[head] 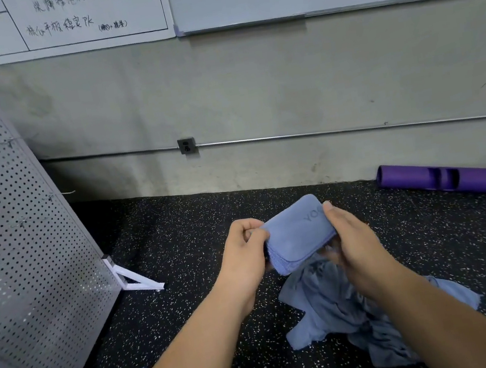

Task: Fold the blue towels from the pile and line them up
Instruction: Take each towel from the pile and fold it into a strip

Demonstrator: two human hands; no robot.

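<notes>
Now my left hand (246,248) and right hand (351,240) pinch the folded towel (298,234) at opposite ends. Soft, light, likely to spring open; best gripped across its layered edges. Pile (345,310) below on floor.

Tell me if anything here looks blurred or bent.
Head view: fingers of the right hand under the folded towel smear with motion blur; the wide lens bows the pegboard panel at the left edge; lighting is even, without glare.

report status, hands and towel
Left hand and right hand grip folded towel, off the floor. Loose pile below. Nothing blocking.
</notes>
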